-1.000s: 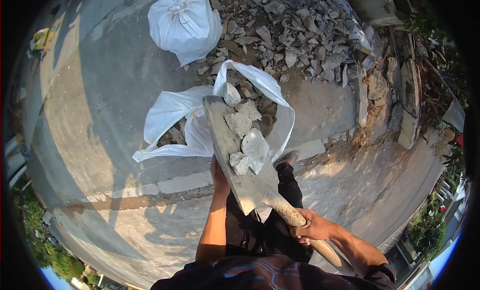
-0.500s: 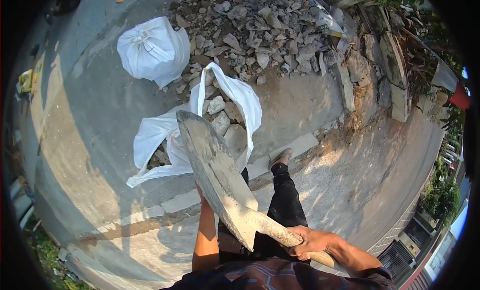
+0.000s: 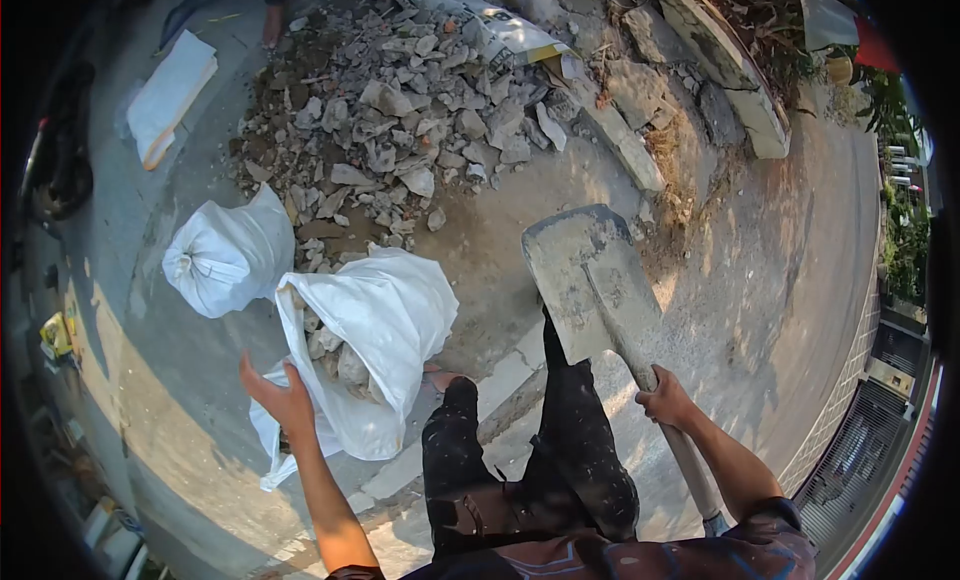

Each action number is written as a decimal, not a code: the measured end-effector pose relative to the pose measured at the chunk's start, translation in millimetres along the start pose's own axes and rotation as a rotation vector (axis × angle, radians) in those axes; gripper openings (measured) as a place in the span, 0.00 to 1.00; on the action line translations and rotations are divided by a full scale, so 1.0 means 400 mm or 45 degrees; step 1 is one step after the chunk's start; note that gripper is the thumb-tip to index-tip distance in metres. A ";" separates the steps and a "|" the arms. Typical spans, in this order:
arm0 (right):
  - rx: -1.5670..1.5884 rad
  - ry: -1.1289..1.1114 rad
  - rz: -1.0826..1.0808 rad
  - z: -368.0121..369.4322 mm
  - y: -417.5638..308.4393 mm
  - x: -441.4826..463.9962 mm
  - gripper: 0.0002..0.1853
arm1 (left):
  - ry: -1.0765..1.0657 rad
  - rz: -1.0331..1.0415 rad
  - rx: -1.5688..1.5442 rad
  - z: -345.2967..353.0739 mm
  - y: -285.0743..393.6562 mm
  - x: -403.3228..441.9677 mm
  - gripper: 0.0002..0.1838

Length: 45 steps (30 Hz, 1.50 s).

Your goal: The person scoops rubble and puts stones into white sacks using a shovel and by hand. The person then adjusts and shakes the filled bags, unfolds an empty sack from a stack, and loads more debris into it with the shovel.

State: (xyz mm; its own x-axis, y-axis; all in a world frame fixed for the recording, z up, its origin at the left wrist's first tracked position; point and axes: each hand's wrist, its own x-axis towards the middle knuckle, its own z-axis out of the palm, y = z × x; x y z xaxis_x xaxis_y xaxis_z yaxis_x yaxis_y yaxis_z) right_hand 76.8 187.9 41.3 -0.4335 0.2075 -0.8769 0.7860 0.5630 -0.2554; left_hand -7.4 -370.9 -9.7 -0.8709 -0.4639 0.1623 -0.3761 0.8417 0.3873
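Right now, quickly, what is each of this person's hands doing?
Left hand: open, fingers spread, by the filled white sack; whether it touches cannot be told.
Right hand: closed around the handle of the shovel.

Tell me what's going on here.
A person's right-hand grip is closed round a shovel, with no rubble showing on it. The left-hand grip is open at the mouth of an open white bag, though I can't tell if it touches. Stones show inside that bag. A gathered-shut white bag sits beside it, and a rubble heap lies beyond.
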 end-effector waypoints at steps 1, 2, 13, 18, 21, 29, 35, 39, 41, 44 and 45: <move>-0.029 0.051 0.044 -0.030 0.028 0.097 0.20 | -0.020 0.044 -0.002 0.032 -0.004 0.058 0.36; 0.037 -0.011 0.055 -0.064 0.084 0.224 0.21 | -0.089 0.034 -0.052 0.065 -0.006 0.103 0.36; -0.347 0.067 -0.113 -0.206 0.277 1.286 0.41 | -0.152 0.023 0.211 0.225 0.099 0.196 0.10; -0.364 0.188 -0.420 -0.200 0.038 1.532 0.29 | -0.816 -0.232 0.428 0.146 -0.100 0.281 0.10; -0.405 0.221 -0.509 -0.296 -0.005 1.608 0.26 | -0.608 -0.244 0.434 0.188 -0.079 0.254 0.11; -0.187 0.156 -0.517 -0.239 0.080 1.565 0.27 | 0.018 -0.416 0.284 0.071 -0.069 0.182 0.12; -0.491 0.339 -0.452 -0.276 -0.026 1.576 0.21 | 0.278 -0.802 0.419 0.083 -0.063 0.054 0.15; -0.545 0.399 -0.451 -0.320 -0.065 1.535 0.24 | 0.155 -0.762 0.253 0.131 -0.012 0.040 0.19; -0.435 0.408 -0.490 -0.338 -0.050 1.483 0.27 | 0.180 -0.734 0.163 0.150 0.063 0.037 0.19; -0.422 0.382 -0.534 -0.350 -0.009 1.424 0.31 | 0.208 -0.673 0.072 0.120 0.111 -0.001 0.18; -0.401 0.357 -0.552 -0.351 0.006 1.401 0.31 | 0.162 -0.626 0.197 0.098 0.112 -0.018 0.18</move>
State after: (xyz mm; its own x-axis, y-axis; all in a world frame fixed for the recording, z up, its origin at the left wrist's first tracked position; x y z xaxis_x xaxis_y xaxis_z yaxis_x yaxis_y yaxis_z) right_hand -226.0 418.0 -393.5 -0.8183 0.0850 -0.5685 0.3622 0.8442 -0.3951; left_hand -30.3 -318.9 -29.1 -0.5380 -0.8360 0.1080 -0.7812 0.5426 0.3086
